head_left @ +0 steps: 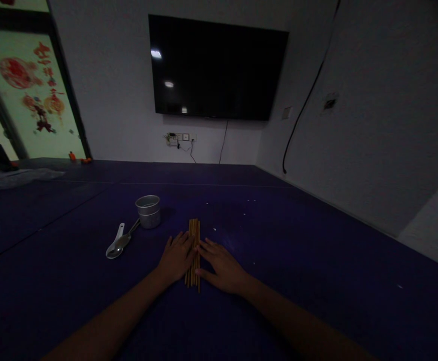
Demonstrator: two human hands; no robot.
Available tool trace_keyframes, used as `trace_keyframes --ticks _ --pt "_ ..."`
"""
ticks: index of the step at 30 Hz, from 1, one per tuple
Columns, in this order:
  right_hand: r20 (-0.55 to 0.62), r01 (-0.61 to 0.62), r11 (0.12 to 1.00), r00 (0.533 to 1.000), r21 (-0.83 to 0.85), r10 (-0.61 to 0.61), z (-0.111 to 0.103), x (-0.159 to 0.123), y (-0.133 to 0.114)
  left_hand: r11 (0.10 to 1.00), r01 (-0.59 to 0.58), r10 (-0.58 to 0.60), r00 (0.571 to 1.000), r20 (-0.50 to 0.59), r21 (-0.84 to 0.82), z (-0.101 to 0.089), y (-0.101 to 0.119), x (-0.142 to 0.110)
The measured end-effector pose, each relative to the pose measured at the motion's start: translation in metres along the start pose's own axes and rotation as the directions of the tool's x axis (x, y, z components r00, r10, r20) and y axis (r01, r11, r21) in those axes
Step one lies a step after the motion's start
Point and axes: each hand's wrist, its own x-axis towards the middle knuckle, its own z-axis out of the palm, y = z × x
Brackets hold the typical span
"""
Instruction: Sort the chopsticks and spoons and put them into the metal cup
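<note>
In the head view, the left hand [177, 257] and right hand [222, 266] are flanking and touching some thin sticks [193, 275] lying on the purple surface [297, 250], fingers stretched out, not wrapping around anything. The sticks are probably feeling light, stiff and kinda rolly, so squeezing the bunch mid-length is likely working best.

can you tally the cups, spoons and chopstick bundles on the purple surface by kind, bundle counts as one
1 grey cup
2 spoons: one white spoon, one metal spoon
1 bundle of chopsticks, single sticks too close together to count
Total: 4
</note>
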Motion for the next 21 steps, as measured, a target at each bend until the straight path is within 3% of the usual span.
trace_keyframes --ticks 21 --pt "0.054 -0.039 0.999 0.998 0.005 0.039 0.0002 0.0045 0.0020 1.000 0.018 -0.020 0.998 0.064 0.023 -0.0027 0.0031 -0.0012"
